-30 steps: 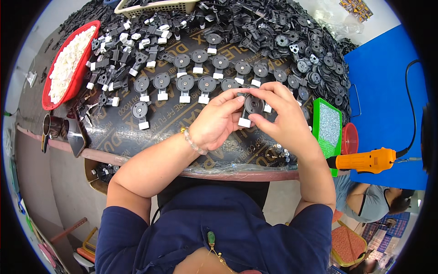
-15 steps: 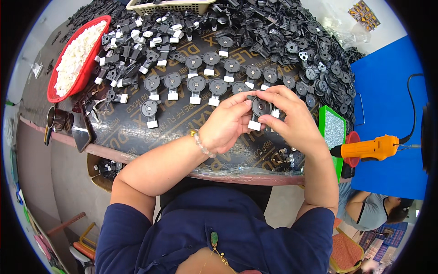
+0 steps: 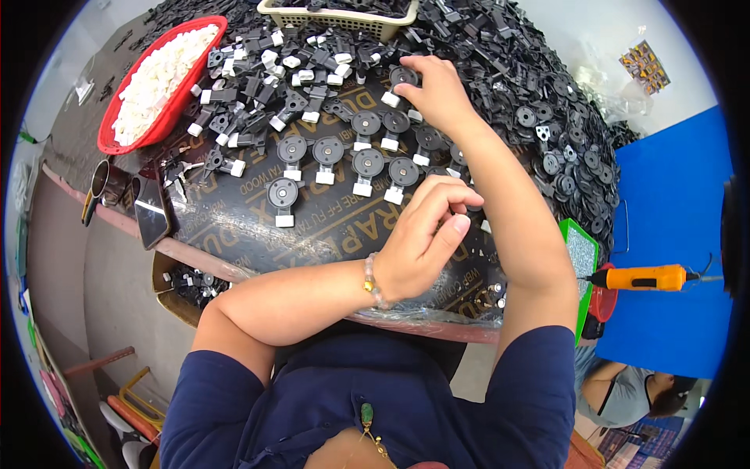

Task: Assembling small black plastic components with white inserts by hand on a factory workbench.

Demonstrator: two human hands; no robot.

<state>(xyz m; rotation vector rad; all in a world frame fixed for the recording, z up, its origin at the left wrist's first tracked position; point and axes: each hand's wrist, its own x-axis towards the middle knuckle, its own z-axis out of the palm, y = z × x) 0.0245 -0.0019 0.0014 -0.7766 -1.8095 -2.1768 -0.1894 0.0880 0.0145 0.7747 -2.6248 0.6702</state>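
My right hand (image 3: 439, 95) reaches to the far part of the table. Its thumb and fingers grip a black plastic wheel part (image 3: 404, 76) with a white block at its lower end. My left hand (image 3: 418, 246) is near the front of the table, its fingers loosely curled and its thumb apart, with nothing seen in it. Beyond that hand, similar wheel parts (image 3: 368, 163) with white ends lie in loose rows on the dark printed board (image 3: 242, 223). My right forearm hides some of these parts.
A red basket (image 3: 217, 59) of white pieces stands at the far left, near heaped black parts (image 3: 516, 70) and a cream basket (image 3: 336, 22). A phone (image 3: 151, 209) and a metal cup (image 3: 109, 184) lie left. At right are a green tray (image 3: 592, 285) and an orange electric screwdriver (image 3: 644, 279).
Both hands were together at a wheel part near the middle. My right hand has moved far forward to a wheel part; my left hand has separated from it. The whole view has shifted slightly.
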